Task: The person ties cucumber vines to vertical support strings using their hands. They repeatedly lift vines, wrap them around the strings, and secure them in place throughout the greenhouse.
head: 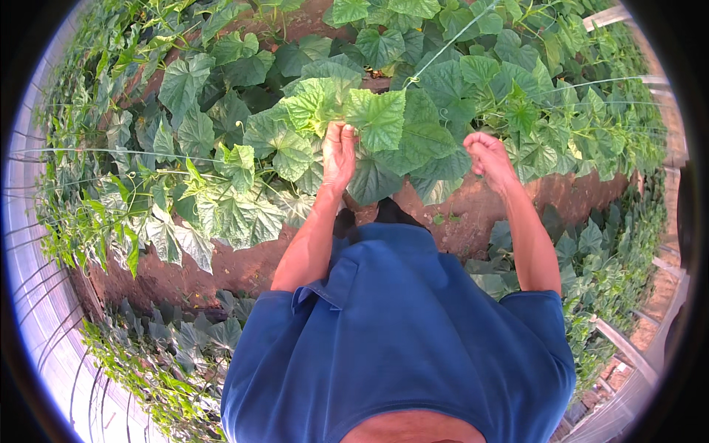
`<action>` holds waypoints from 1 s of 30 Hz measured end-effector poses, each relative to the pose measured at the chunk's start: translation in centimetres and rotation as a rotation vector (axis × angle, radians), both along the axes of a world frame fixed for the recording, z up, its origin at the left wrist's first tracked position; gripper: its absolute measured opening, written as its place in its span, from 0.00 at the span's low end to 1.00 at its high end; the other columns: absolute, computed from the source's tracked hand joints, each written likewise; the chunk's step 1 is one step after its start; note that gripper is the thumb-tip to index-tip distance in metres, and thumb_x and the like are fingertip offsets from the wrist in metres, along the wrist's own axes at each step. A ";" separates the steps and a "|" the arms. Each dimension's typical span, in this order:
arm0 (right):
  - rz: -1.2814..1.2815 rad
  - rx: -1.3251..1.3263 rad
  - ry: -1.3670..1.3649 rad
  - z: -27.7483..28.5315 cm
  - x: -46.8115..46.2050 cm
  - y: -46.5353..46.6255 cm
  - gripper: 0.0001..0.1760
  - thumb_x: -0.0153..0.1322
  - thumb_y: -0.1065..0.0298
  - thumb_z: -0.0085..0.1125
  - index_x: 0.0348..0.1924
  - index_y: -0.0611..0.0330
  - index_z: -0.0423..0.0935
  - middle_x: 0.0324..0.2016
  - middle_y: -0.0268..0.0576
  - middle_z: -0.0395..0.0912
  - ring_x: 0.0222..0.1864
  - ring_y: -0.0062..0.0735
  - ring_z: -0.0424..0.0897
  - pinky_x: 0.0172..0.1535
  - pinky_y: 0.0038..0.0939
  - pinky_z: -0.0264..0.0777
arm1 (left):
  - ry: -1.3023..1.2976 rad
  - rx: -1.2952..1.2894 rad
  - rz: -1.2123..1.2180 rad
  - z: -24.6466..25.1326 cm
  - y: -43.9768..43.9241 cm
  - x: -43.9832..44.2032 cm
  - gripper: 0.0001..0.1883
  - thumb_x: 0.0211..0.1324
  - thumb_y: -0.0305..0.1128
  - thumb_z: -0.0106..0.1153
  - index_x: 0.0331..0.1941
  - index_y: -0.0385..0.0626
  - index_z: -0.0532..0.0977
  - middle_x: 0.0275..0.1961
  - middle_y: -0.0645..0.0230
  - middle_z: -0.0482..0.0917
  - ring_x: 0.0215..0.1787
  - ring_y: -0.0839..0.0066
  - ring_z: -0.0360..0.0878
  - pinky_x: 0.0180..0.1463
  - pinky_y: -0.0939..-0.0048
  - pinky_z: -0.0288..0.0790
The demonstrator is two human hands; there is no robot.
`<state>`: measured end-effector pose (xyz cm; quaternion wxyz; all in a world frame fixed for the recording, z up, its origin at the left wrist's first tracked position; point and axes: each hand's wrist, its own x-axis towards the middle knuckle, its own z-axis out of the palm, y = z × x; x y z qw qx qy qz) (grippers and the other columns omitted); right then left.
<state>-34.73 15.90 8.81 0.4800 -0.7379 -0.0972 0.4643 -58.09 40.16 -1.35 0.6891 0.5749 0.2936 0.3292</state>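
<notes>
My left hand [339,152] pinches the top of a cucumber vine [316,108] between thumb and fingers, just beneath its bright green young leaves. A broad light green leaf [378,119] spreads just right of my fingertips. My right hand [487,158] is raised to the right of the vine with its fingers curled in; whether something small is between them cannot be told. A pale green twine [451,41] runs down from the upper right to a knot [412,81] above the leaves, between my two hands.
Dense cucumber plants [221,119] fill the row ahead, with another row [598,260] behind me. Thin strings [127,151] cross the foliage on both sides. Brown soil [465,216] lies between rows. Ribbed plastic sheeting [33,221] curves along the left, and pale bars [626,346] stand at right.
</notes>
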 end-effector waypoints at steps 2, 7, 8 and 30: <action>0.335 -0.284 -0.200 -1.1 -2.5 -3.5 0.17 0.75 0.73 0.56 0.57 0.59 0.81 0.36 0.33 0.82 0.23 0.16 0.72 0.28 0.23 0.69 | 0.046 0.052 -0.054 -0.3 1.6 -1.2 0.11 0.81 0.33 0.46 0.56 0.43 0.74 0.47 0.72 0.80 0.45 0.81 0.73 0.51 0.74 0.72; 0.100 -0.084 -0.372 -1.5 -2.8 -2.3 0.22 0.78 0.67 0.56 0.66 0.57 0.79 0.57 0.43 0.85 0.37 0.27 0.84 0.44 0.32 0.81 | 0.005 -0.006 -0.016 -2.5 3.5 -2.6 0.16 0.81 0.38 0.48 0.60 0.42 0.74 0.53 0.66 0.83 0.46 0.75 0.81 0.52 0.69 0.77; 0.067 -0.048 -0.341 -1.9 -2.2 -0.4 0.22 0.79 0.65 0.57 0.65 0.57 0.79 0.57 0.44 0.85 0.42 0.30 0.85 0.48 0.34 0.80 | -0.051 0.041 -0.038 -2.8 3.7 -2.8 0.20 0.80 0.44 0.50 0.62 0.42 0.74 0.54 0.59 0.86 0.42 0.69 0.88 0.47 0.65 0.83; 0.911 0.293 -0.409 -18.4 1.2 18.1 0.09 0.75 0.67 0.55 0.44 0.55 0.82 0.44 0.48 0.83 0.50 0.54 0.83 0.48 0.48 0.75 | -0.081 -0.184 0.028 2.1 -3.0 -0.3 0.18 0.75 0.44 0.58 0.57 0.42 0.74 0.50 0.56 0.82 0.65 0.52 0.79 0.70 0.45 0.74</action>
